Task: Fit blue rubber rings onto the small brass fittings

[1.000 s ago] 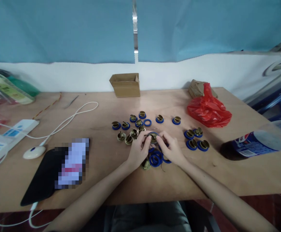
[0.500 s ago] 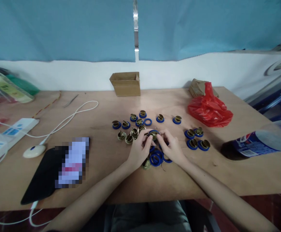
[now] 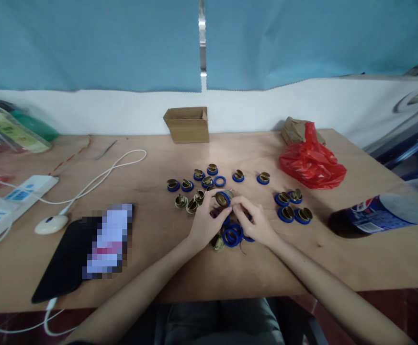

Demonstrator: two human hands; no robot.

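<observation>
My left hand (image 3: 207, 218) is closed around a round brass fitting with a blue ring (image 3: 223, 199), tilted so its face shows. Close by its right edge, my right hand (image 3: 254, 221) has thumb and fingers pinched together; what lies between them is hidden. Below the hands lies a pile of loose blue rings (image 3: 232, 235), partly covered by my fingers. A brass fitting without a blue ring (image 3: 217, 243) rests beside that pile. More bare brass fittings (image 3: 181, 201) lie left of my left hand.
Several fittings in blue rings stand behind (image 3: 212, 169) and at the right (image 3: 286, 214). A lone blue ring (image 3: 220, 181) lies among them. Around are a cardboard box (image 3: 189, 127), red plastic bag (image 3: 312, 163), cola bottle (image 3: 377, 214), phone (image 3: 110, 239) and power strip (image 3: 18, 201).
The held fitting has turned and shifted slightly left, so its brass face now shows. My right thumb has moved off its top to the right edge.
</observation>
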